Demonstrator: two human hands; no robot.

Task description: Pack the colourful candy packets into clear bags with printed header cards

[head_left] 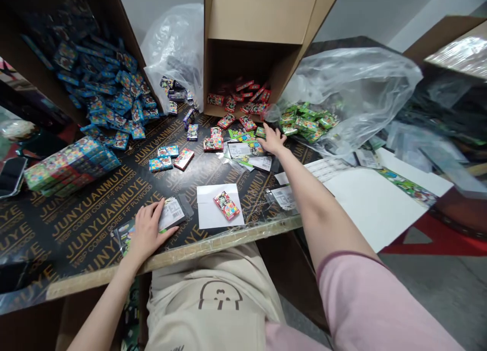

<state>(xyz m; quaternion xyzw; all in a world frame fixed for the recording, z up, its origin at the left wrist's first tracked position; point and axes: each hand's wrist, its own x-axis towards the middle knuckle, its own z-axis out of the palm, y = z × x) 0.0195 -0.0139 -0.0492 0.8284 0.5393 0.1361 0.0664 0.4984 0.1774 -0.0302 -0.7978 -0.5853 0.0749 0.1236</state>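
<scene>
My left hand (pixel 148 232) lies flat at the table's front edge, fingers stretched over a clear plastic packet with a white printed label (pixel 172 214). Part of a green printed packet (pixel 127 234) shows beside that hand. To its right, a red cartoon-printed small box (pixel 227 205) rests on a white paper sheet (pixel 205 220). My right hand (pixel 274 139) reaches to the back of the table with its fingers apart. Close to its fingertips is a small green box (pixel 261 132); whether they touch it I cannot tell. Labelled packets (pixel 243 150) lie just left of this hand.
A carton of blue boxes (pixel 110 92) stands at left, beside stacked multicoloured boxes (pixel 72 163). Behind are a carton (pixel 251 16) spilling red boxes and plastic bags with purple boxes (pixel 177 95) and green boxes (pixel 308 120). White sheets (pixel 365 204) lie at right.
</scene>
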